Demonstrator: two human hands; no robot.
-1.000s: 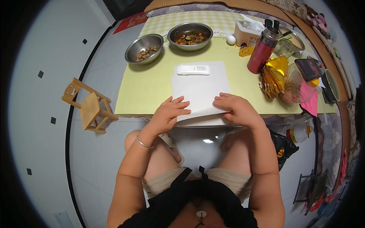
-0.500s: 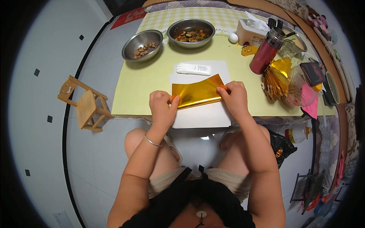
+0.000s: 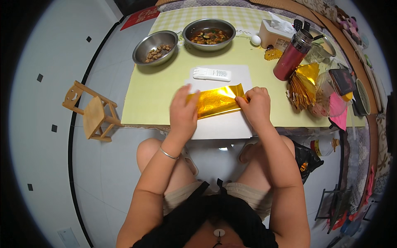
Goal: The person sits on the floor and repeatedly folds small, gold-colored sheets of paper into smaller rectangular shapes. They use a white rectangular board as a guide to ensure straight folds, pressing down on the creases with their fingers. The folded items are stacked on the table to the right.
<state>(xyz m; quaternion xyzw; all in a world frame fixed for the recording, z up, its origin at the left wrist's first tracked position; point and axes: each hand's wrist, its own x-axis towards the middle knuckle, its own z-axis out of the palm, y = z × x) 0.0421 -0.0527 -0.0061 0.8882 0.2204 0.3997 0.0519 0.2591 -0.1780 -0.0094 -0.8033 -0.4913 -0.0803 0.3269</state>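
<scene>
The gold foil [image 3: 217, 101] now lies as a narrower folded band across the white sheet [image 3: 223, 124], where half a second ago it was held up wider between the hands; a second ago only the white side showed, flat under both palms. So the foil has been turned gold side up and a fold is being made in it.

The left hand [image 3: 183, 110] lies flat with fingers together, pressing the foil's left end down. The right hand [image 3: 256, 105] pinches the foil's right edge between thumb and fingers.

Just beyond the foil lies a white remote [image 3: 211, 74]. Further beyond, two steel bowls [image 3: 155, 46] of food stand on the yellow tabletop [image 3: 144, 99]. Right of the foil stand a red flask [image 3: 291, 56] and a bundle of gold foil pieces [image 3: 302, 84].
</scene>
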